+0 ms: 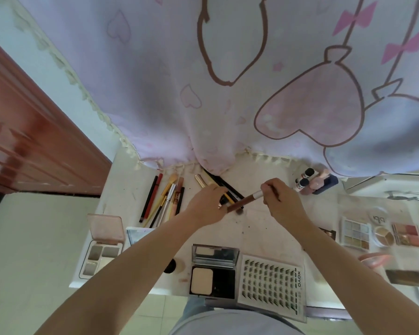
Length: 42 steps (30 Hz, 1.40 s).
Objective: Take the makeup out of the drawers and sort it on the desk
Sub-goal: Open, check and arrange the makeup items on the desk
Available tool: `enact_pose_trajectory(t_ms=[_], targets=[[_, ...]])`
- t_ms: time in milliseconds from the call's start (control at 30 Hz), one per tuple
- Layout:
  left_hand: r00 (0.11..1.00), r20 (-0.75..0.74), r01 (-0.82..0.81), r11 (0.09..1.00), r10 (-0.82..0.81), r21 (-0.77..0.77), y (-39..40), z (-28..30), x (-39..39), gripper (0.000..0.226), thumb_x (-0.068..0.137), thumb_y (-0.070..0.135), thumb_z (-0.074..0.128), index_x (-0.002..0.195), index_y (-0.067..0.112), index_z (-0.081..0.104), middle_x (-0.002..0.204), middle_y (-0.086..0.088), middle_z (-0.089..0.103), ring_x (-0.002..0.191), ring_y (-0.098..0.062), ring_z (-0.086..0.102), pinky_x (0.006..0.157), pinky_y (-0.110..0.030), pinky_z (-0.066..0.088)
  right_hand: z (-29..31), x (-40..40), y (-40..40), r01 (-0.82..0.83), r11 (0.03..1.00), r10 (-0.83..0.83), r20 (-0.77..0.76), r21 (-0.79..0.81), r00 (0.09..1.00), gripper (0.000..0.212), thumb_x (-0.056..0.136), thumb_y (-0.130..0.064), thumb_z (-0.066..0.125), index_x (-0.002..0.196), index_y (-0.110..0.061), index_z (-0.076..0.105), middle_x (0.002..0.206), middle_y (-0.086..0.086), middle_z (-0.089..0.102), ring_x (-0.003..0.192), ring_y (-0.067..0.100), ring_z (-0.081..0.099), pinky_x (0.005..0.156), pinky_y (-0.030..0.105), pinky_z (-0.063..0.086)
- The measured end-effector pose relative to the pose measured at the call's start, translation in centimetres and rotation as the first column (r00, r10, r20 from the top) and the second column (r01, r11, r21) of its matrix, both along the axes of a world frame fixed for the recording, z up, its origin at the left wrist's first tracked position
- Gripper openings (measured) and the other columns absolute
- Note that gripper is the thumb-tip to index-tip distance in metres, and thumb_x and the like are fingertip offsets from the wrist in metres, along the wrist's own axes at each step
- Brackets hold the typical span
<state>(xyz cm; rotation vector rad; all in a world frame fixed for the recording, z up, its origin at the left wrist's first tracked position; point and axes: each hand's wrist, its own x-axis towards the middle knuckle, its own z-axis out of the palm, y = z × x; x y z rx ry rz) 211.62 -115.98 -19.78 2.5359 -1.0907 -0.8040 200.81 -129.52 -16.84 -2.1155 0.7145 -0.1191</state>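
**Both hands on a brown brush at desk centre**

Nearest, at 6 o'clock: lash tray (272, 287) beside open powder compact (213, 272) on white desk (121, 189). Above, at centre: right hand (279, 198) pinching silver end of brown makeup brush (243, 201); left hand (208, 204) curled round its lower end, together with some dark pencils, count unclear. At 10 o'clock: row of pencils and brushes (163, 200). At 8 o'clock: open pink palette (102, 246). At 3 o'clock: eyeshadow palettes (356, 234). At 2 o'clock: small bottles (304, 180). Beyond, patterned curtain (228, 81).
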Motion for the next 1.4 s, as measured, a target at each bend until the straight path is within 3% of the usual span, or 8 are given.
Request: enact_pose_trajectory(t_ms=[233,467,600,833,933,1067,1167,1400], targets=[[0.950,-0.305,-0.163,0.941,0.068,-0.296,0.8,4.8,-2.1,0.020,0.096,0.010,0.036,0.112,0.007,0.048,0.081,-0.003,0.051,0.072,-0.020,0.047,0.065,-0.029,0.038,3.2,1.8,0.6,0.076,0.980,-0.099,0.122,0.183,0.988,0.031,0.096,-0.019,0.035,0.066,-0.020,0.041,0.056,0.001,0.039,0.046,0.013,0.035,0.047,0.025,0.029],[0.989,0.145,0.046,0.963,-0.007,-0.264,0.3,9.2,-2.9,0.025,0.096,0.033,0.040,0.101,0.010,0.046,0.064,0.011,0.039,0.057,-0.009,0.042,0.048,-0.012,0.028,7.0,2.3,1.1,0.054,0.980,-0.092,0.195,0.194,0.976,0.029,0.096,-0.019,0.034,0.067,-0.020,0.037,0.060,0.000,0.038,0.052,0.013,0.032,0.049,0.026,0.027],[0.807,0.589,0.218,0.910,0.034,-0.352,0.6,10.5,-1.8,0.030,0.093,0.033,0.039,0.084,0.008,0.053,0.061,0.006,0.043,0.051,-0.009,0.035,0.040,-0.016,0.019,8.5,1.6,0.8,0.018,0.988,-0.065,0.307,0.155,0.950,0.028,0.095,-0.012,0.033,0.070,-0.024,0.038,0.056,0.000,0.036,0.047,0.011,0.031,0.046,0.025,0.026],[0.975,0.037,0.218,0.921,-0.218,-0.324,0.8,13.0,-1.7,0.024,0.097,0.026,0.037,0.073,0.028,0.038,0.063,0.008,0.040,0.054,-0.007,0.038,0.053,-0.015,0.032,9.4,-1.7,-0.3,-0.282,0.958,0.276,0.411,-0.048,0.869,0.005,0.082,-0.036,0.034,0.080,-0.032,0.035,0.046,-0.011,0.038,0.037,0.006,0.036,0.039,0.011,0.028],[0.932,0.300,0.284,0.921,-0.201,-0.265,0.3,13.2,-0.8,0.020,0.096,0.030,0.040,0.089,0.017,0.053,0.076,0.006,0.041,0.068,-0.009,0.040,0.060,-0.018,0.035,10.7,-2.2,-1.2,-0.347,0.937,0.342,0.310,-0.041,0.887,0.010,0.088,-0.023,0.039,0.083,-0.031,0.037,0.059,-0.008,0.047,0.045,0.003,0.046,0.044,0.010,0.036],[0.675,0.733,0.472,0.812,-0.083,-0.343,-0.6,12.3,-0.6,0.037,0.084,0.036,0.042,0.074,0.008,0.063,0.068,-0.003,0.045,0.062,-0.012,0.035,0.048,-0.024,0.032,11.2,-2.2,-1.5,-0.207,0.975,0.191,0.170,0.081,0.967,0.026,0.096,-0.019,0.034,0.073,-0.022,0.047,0.049,-0.008,0.052,0.034,0.003,0.042,0.040,0.012,0.035],[0.584,0.812,0.500,0.798,-0.024,-0.337,-1.3,11.3,-1.2,0.036,0.081,0.034,0.040,0.067,0.009,0.061,0.061,-0.005,0.050,0.054,-0.014,0.034,0.049,-0.020,0.027,10.3,-2.5,-1.4,-0.159,0.987,0.155,0.132,0.021,0.979,0.033,0.096,-0.021,0.035,0.065,-0.019,0.048,0.035,-0.008,0.044,0.030,0.004,0.037,0.043,0.015,0.035],[0.612,0.789,0.427,0.821,0.045,-0.378,-2.1,10.0,-2.0,0.036,0.081,0.034,0.040,0.068,0.009,0.062,0.061,-0.005,0.050,0.053,-0.020,0.046,0.052,-0.021,0.030,9.4,-3.4,-1.2,-0.082,0.980,0.007,0.382,0.182,0.924,0.029,0.088,-0.001,0.050,0.087,-0.030,0.049,0.076,-0.005,0.055,0.053,-0.003,0.056,0.047,0.008,0.042]])
